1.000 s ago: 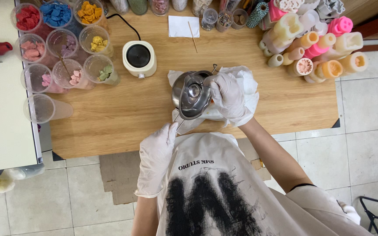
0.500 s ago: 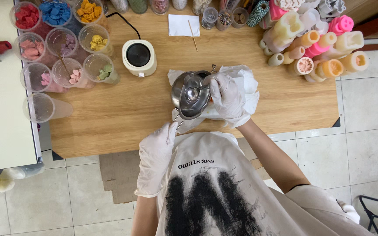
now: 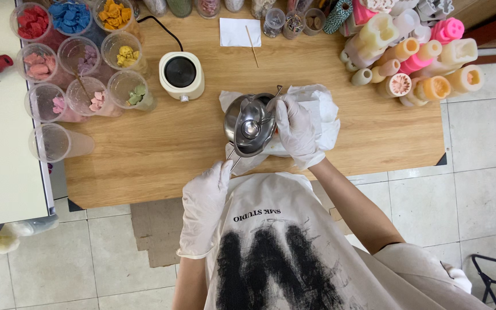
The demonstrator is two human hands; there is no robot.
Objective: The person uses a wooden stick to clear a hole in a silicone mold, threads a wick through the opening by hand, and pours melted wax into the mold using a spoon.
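A small steel pot (image 3: pixel 232 116) hangs over the wooden table (image 3: pixel 144 155), in front of a crumpled white plastic bag (image 3: pixel 324 109). My left hand (image 3: pixel 206 195), in a white glove, grips the pot's thin handle at the table's near edge. My gloved right hand (image 3: pixel 297 131) rests against the bag and holds a metal spoon (image 3: pixel 251 127). The spoon's bowl lies inside the pot and its handle sticks up toward the back. What is in the pot cannot be made out.
A white round hot plate (image 3: pixel 180 73) with a black cord stands behind the pot on the left. Several plastic cups of coloured wax pieces (image 3: pixel 70 51) fill the back left corner. Candles and moulds (image 3: pixel 409 57) crowd the back right. A white paper sheet (image 3: pixel 237 31) lies at the back.
My right hand has shifted slightly toward me and the pot with the spoon. My left hand and the pot stay almost where they were.
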